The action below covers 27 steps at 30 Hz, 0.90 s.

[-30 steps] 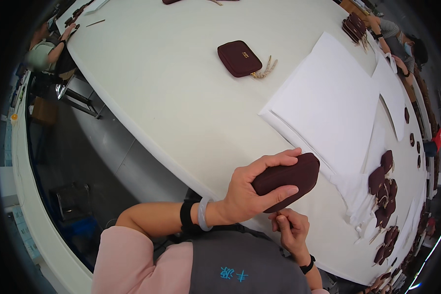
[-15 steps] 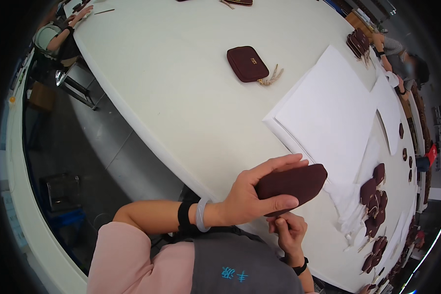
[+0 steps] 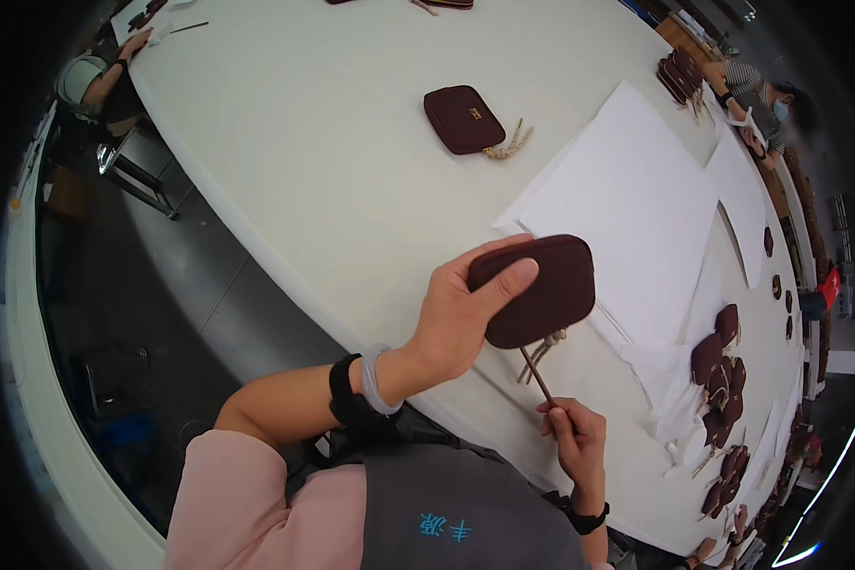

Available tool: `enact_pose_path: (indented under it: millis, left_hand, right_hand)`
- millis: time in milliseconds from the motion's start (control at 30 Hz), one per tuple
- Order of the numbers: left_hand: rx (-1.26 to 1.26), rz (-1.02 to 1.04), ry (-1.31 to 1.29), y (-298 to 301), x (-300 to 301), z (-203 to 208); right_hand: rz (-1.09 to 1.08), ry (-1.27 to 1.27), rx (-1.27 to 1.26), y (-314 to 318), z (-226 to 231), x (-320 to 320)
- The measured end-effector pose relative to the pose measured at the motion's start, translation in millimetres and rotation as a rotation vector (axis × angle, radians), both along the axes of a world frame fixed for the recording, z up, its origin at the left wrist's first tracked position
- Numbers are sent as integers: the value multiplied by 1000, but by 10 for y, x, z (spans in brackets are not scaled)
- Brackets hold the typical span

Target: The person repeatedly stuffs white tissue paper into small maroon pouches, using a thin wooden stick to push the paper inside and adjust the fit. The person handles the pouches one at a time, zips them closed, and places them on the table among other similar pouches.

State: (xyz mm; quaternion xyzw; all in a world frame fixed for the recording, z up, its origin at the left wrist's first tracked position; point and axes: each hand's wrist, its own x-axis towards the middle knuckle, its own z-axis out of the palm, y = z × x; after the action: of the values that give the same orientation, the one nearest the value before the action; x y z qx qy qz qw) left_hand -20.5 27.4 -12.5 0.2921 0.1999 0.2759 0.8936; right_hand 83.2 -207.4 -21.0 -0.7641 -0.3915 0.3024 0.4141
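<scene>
The left hand (image 3: 451, 309) grips one maroon, rounded-square, leather-like pouch (image 3: 553, 293); on its near side, the right hand (image 3: 579, 442) pinches one thin, straight brown strip (image 3: 538, 377).

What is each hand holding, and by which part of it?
The left hand holds a dark red pouch by its left side, thumb on its flat face. The right hand pinches a thin brown stick by its lower end.

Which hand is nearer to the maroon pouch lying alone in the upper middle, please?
Left. The left hand, holding another pouch, is below the lying pouch in the picture; the right hand, holding a thin stick, is lower and farther right.
</scene>
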Motion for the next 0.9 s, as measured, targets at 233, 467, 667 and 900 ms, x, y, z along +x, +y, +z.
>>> enact_pose_path:
  millis: [233,467,667,900]
  left_hand:
    - [-265,48,23,194,58,-249]
    - [-331,-133,74,25,121,-189]
    - [-297,-118,88,-90,87,-97]
    - [-287,-128,138,-77,177,4]
  right_hand:
    - [-31,-703,-86,-79,81,413]
    - [-175,-120,401,731,192,140]
    - [-190,-101,447,924,45,218]
    - [-65,-309,385,870,173,-181]
